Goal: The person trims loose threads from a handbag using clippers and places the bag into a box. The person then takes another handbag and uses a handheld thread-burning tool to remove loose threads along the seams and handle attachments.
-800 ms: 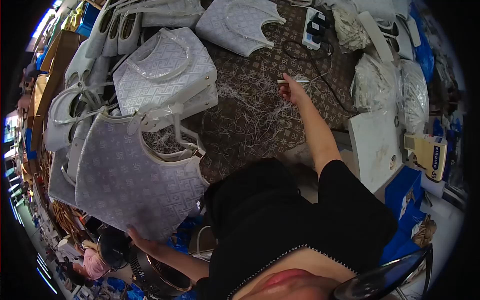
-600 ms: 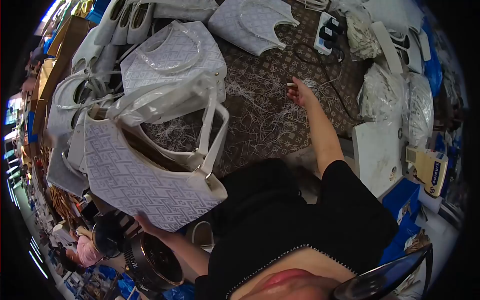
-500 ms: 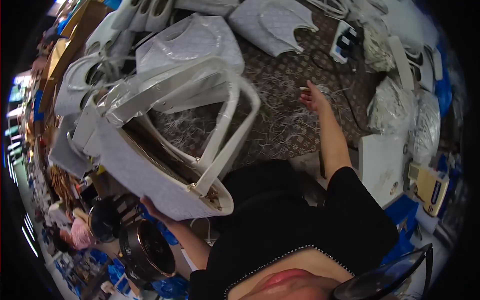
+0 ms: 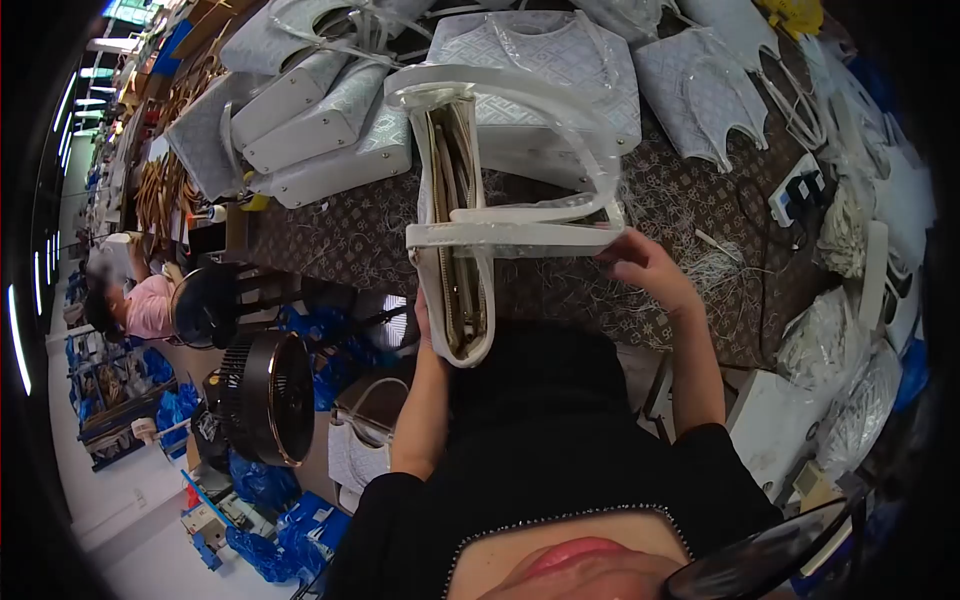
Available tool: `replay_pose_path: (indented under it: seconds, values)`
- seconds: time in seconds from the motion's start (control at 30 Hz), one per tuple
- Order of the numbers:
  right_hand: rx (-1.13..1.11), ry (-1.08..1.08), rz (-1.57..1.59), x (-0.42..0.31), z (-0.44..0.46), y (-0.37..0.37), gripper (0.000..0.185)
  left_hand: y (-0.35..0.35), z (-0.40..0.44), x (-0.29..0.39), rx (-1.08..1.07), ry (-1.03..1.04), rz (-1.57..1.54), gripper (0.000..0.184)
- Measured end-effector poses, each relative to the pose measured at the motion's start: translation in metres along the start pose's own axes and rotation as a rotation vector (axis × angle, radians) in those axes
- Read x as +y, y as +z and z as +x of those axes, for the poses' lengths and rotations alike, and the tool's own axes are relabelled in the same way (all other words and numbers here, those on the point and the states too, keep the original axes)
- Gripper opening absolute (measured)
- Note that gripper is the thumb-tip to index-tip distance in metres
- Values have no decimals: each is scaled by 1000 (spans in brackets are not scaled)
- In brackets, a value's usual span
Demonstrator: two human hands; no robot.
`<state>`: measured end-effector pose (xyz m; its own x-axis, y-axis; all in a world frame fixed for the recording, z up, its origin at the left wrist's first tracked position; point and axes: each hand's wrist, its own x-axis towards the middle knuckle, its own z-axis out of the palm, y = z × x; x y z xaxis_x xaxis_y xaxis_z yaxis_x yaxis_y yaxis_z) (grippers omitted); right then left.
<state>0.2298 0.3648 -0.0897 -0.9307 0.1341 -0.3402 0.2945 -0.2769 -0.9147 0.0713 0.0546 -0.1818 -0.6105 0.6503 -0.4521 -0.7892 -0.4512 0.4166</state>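
Note:
A white handbag (image 4: 425,190) is held in front of my chest, its zipped top facing me and partly open on a brown lining. My left hand (image 4: 423,318) grips the bag's near left side, with most of its fingers hidden behind it. The bag's two long handles, wrapped in clear film, stretch out to the right. At their outer bend, my right hand (image 4: 652,272) is closed on a handle (image 4: 550,238), thumb and fingers together. A small pale stick (image 4: 712,243) lies among white thread scraps (image 4: 722,268) right of that hand.
More white patterned handbags (image 4: 540,70) line the back of the brown patterned table (image 4: 350,235). At right are a power strip (image 4: 797,190) with a cable and plastic-wrapped bundles (image 4: 830,340). A black fan (image 4: 275,398) stands at left, beyond it a person in pink (image 4: 150,305).
The handbag has turned more upright, and my view has shifted left. My right hand has left the threads, where the pale stick now lies, and taken hold of a handle.

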Motion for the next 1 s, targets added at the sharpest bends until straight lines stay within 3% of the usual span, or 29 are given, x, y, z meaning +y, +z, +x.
replay_pose_path:
  seconds: [0.07, 0.1, 0.13, 0.17, 0.2, 0.3, 0.33, 0.37, 0.47, 0.5, 0.53, 0.6, 0.63, 0.7, 0.73, 0.77, 0.83, 0.87, 0.93, 1.0]
  values:
    - [-29, -67, -68, -31, 2, 34, 79, -13, -4, -7, -193, -250, -532, 58]
    - [-66, -139, -128, -41, 5, 45, 82, -8, -9, -5, 52, -222, -400, 66]
    - [-78, -139, -135, -45, 10, 53, 82, -3, -13, 0, -76, -189, -162, 68]
    - [-105, -281, -73, -48, 15, 59, 88, 3, -17, 6, -196, -149, 79, 70]
    - [-132, -425, -7, -51, 20, 64, 95, 7, -21, 8, -167, -188, -40, 73]
    - [-168, -511, 81, -75, 24, 76, 95, 41, -30, 19, -282, -319, -324, 80]
    - [-175, -548, 127, -86, 24, 81, 95, 41, -31, 20, -280, -307, -328, 80]
    - [-195, -663, 226, -100, 24, 93, 82, 41, -31, 21, -278, -312, -246, 82]
    - [-230, -578, 310, -128, 15, 96, 69, 51, -32, 29, -311, -377, -242, 84]
    - [-63, -620, 202, -141, 14, 108, 74, 55, -33, 31, -353, -446, -314, 85]
    - [-61, -619, 196, -152, 13, 108, 74, 48, -33, 27, -307, -472, -355, 84]
    - [-36, -772, 170, -173, 14, 106, 62, 31, -18, 27, -174, -532, -43, 85]
    - [-2, -836, 154, -185, 13, 110, 54, 30, -12, 27, -182, -544, -49, 85]
    - [-8, -854, 94, -207, 13, 122, 52, 26, -1, 29, -90, -752, -463, 62]
    - [-23, -874, 43, -214, 15, 127, 51, 20, 6, 33, -264, -748, -170, 52]
    - [-12, -870, 32, -217, 17, 129, 51, 16, 13, 30, -272, -760, -174, 52]
    - [-21, -748, -191, -220, 22, 134, 52, 15, 24, 25, -65, -901, -69, 50]
    - [-7, -744, -196, -216, 19, 128, 52, -14, 45, 11, -128, -929, 73, 49]
    - [35, -711, -180, -213, 48, 138, 51, 34, 31, 31, -85, -602, 435, 51]
    - [71, -683, -162, -209, 68, 143, 51, 84, 12, 49, -36, -391, 408, 52]
